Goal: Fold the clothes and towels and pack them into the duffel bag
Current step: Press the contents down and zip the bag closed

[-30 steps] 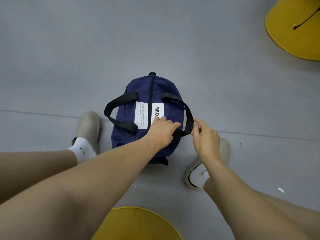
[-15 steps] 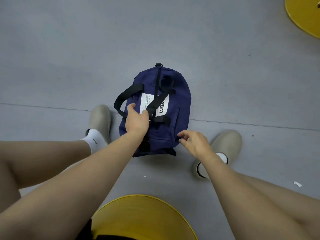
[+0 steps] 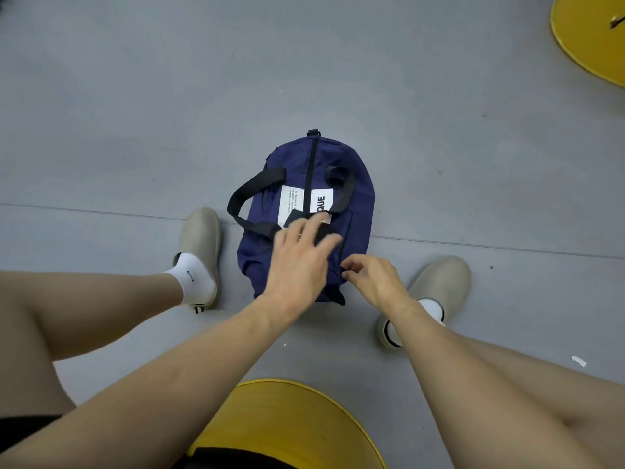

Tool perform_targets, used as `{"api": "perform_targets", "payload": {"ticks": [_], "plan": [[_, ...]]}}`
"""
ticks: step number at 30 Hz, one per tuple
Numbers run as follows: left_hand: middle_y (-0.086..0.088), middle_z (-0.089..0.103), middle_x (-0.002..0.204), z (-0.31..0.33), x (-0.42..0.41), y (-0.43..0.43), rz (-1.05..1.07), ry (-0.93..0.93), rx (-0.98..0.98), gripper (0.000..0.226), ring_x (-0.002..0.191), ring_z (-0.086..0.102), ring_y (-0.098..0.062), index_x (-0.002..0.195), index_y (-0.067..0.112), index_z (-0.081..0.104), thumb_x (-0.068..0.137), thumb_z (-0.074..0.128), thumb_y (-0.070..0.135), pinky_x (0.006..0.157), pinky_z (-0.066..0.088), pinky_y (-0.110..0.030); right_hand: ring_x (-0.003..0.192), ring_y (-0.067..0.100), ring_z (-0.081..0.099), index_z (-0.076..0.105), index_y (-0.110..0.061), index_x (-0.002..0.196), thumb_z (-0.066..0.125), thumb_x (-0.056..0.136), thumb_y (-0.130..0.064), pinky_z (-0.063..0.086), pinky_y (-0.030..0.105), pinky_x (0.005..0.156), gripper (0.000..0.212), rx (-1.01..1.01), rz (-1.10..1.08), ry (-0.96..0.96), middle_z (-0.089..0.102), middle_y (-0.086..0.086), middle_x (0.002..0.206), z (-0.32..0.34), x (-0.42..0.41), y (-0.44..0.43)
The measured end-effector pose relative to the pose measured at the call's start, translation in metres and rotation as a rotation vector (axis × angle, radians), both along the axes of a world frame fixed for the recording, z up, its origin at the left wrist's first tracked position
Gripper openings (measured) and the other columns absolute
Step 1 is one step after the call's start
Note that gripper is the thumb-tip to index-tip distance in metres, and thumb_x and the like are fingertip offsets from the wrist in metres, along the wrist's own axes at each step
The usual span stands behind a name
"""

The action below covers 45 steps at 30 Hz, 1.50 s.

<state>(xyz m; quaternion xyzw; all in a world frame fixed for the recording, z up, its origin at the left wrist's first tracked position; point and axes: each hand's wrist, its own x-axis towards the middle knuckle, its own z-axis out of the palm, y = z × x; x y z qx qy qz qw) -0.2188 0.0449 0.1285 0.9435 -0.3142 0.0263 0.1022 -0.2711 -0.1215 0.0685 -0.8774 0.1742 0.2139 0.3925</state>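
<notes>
Grey floor (image 3: 135,96), seen from above, with the person seated and both bare forearms reaching forward.

Far left of the left hand: a beige slip-on shoe (image 3: 199,235) with a white sock (image 3: 191,277), flat on the floor, just beside the bag's left side.

The navy duffel bag (image 3: 358,198) lies on the floor directly under and beyond the hands, between the two feet, long axis pointing away from the person. A black zip line (image 3: 313,170) runs down its top. The left carry strap (image 3: 236,201) loops out past the bag's left edge, to the left of the left hand. A white label (image 3: 291,201) sits just beyond the left fingertips, printed letters partly covered.

Left hand (image 3: 299,265): released, fingers straight and spread, palm down over the bag's near half. It is motion-blurred, so contact with the fabric is unclear.

The right strap (image 3: 345,191) lies flat across the top, beyond and between the hands.

Right hand (image 3: 375,282): fingers curled, thumb and forefinger close together at the bag's near right edge. Cannot tell whether they pinch anything.

Just right of the right hand: the second beige shoe (image 3: 443,282). Further right, a small white scrap (image 3: 578,361) lies on the floor.

Nearer than both hands: a round yellow seat (image 3: 287,418). Far beyond the right hand, at the upper right: another yellow disc (image 3: 592,45).
</notes>
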Motion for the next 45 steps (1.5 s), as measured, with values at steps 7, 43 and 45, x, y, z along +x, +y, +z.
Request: {"api": "perform_targets", "payload": {"ticks": [7,43,45], "plan": [[0.002,0.065,0.111,-0.021,-0.004,-0.003,0.058,0.305,0.3,0.04,0.102,0.057,-0.026,0.127,0.026,0.062,0.097,0.053,0.051,0.088,0.042,-0.038,0.084,0.015,0.058,0.065,-0.04,0.129,0.061,0.096,-0.018,0.056,0.039,0.083,0.04,0.305,-0.092,0.055,0.065,-0.009,0.083,-0.003,0.001,0.013],[0.004,0.055,0.124,-0.02,0.028,0.049,-0.135,0.413,0.39,0.043,0.108,0.054,-0.023,0.149,0.039,0.041,0.107,0.04,0.036,0.09,0.038,-0.033,0.096,0.021,0.063,0.075,-0.028,0.108,0.06,0.098,-0.025,0.049,0.034,0.082,0.019,-0.223,-0.039,-0.175,0.068,-0.006,0.107,-0.013,0.036,0.028],[0.005,0.056,0.123,-0.021,0.032,0.051,-0.138,0.436,0.367,0.042,0.109,0.055,-0.023,0.149,0.039,0.042,0.106,0.041,0.038,0.092,0.039,-0.033,0.096,0.021,0.063,0.075,-0.027,0.108,0.059,0.098,-0.025,0.048,0.033,0.081,0.019,-0.221,-0.067,-0.172,0.068,-0.006,0.108,-0.015,0.041,0.026]]}}
